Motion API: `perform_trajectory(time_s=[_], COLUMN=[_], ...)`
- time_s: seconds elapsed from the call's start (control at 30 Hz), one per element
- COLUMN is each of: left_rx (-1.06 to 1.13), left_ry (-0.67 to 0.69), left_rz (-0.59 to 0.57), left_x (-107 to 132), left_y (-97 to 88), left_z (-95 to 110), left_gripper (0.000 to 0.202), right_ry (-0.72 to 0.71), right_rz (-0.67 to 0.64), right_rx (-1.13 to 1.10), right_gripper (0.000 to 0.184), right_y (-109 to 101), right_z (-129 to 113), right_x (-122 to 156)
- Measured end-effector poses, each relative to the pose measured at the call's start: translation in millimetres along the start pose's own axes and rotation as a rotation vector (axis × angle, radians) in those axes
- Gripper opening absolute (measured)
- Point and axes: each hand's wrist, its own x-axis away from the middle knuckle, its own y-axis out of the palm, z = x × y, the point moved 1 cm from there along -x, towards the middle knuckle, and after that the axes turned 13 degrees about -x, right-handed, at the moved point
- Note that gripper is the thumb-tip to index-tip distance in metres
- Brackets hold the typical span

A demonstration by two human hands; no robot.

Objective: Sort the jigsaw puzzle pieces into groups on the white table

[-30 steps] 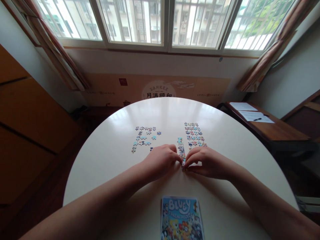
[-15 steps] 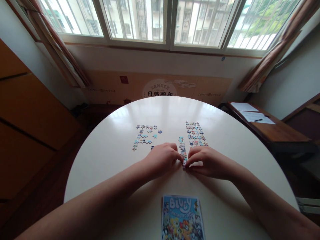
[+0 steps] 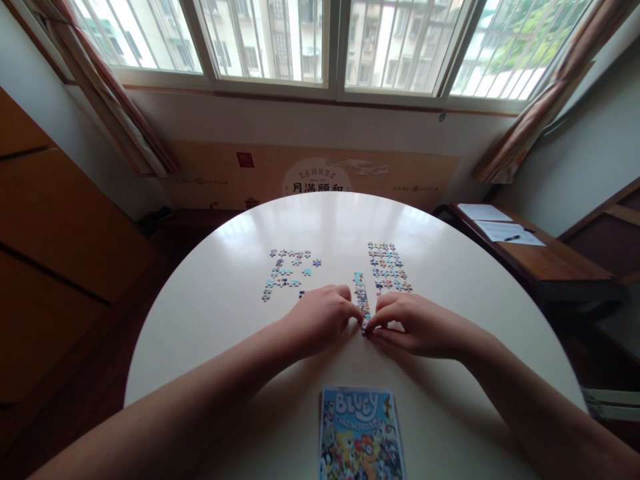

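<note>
A narrow strip of joined jigsaw pieces (image 3: 361, 293) runs toward me on the white round table (image 3: 200, 320). At its near end my left hand (image 3: 327, 317) is closed, with its fingertips on the strip's left edge. My right hand (image 3: 415, 323) pinches a small jigsaw piece (image 3: 365, 329) at that same end from the right. My fingertips partly cover the piece. Loose jigsaw pieces (image 3: 286, 272) lie in rough rows beyond my left hand. More loose pieces (image 3: 387, 263) stand in tighter rows beyond my right hand.
A picture card marked "Bluey" (image 3: 361, 437) lies near the table's front. To the right, a wooden side table (image 3: 560, 260) bears papers (image 3: 507, 232) and a pen. A window and curtains (image 3: 540, 120) are behind; an orange-brown cabinet (image 3: 60, 267) stands left.
The whole view has shifted slightly. Both hands stay at the near end of the strip, with the right fingertips a little closer in to the left ones.
</note>
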Motion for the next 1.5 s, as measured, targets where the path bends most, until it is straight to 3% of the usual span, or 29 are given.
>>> perform_trajectory(time_s=[0.23,0.6,0.93,1.27,1.5], left_rx=[-0.013,-0.025,-0.060,-0.148,-0.122], left_ry=[-0.009,0.016,0.029,0.172,0.031], left_rz=[-0.020,-0.019,-0.028,0.006,0.136], left_x=[0.2,-0.4,-3.7,-3.5,-3.5], left_y=[-0.8,-0.3,-2.2,-14.5,-30.2], left_z=[0.4,0.0,4.7,5.8,-5.2], left_gripper=[0.044,0.050,0.043,0.039,0.032], right_ry=[-0.042,0.016,-0.049,-0.036,-0.041], right_rz=[0.053,0.016,0.012,0.042,0.036], right_rx=[0.042,0.061,0.095,0.173,0.206], right_gripper=[0.023,0.020,0.019,0.015,0.014], right_y=[-4.8,-1.0,-3.1,-2.2,-1.7], right_z=[6.5,-1.3,5.8,6.0,7.0], right_x=[1.1,-0.2,3.3,1.7,2.1])
